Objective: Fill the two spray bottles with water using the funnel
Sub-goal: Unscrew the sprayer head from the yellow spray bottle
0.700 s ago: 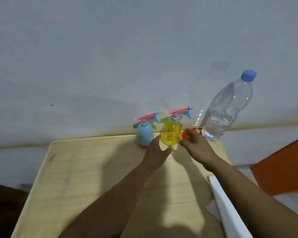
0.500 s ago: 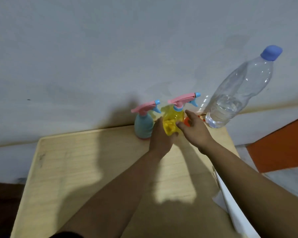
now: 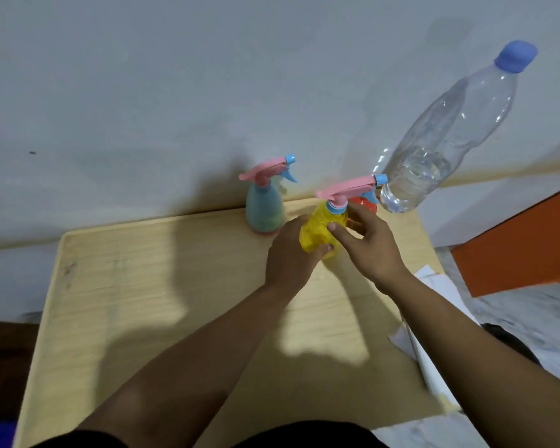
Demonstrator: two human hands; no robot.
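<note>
A yellow spray bottle [image 3: 317,229] with a pink trigger head is held near the far middle of the wooden table [image 3: 143,302]. My left hand [image 3: 291,257] is wrapped around its lower body. My right hand [image 3: 372,244] touches its right side, thumb on the front, fingers spread. A blue spray bottle [image 3: 264,208] with a pink head stands at the table's far edge against the wall. A red funnel [image 3: 367,205] shows partly behind my right hand. A clear water bottle [image 3: 434,150] with a blue cap stands at the far right corner, partly filled.
A grey wall rises just behind the table. White paper [image 3: 434,334] hangs off the table's right edge. An orange panel [image 3: 524,240] and speckled floor lie to the right.
My left hand has closed on the yellow spray bottle and drawn it nearer, away from the blue one. My right hand moved from the funnel onto the yellow bottle.
</note>
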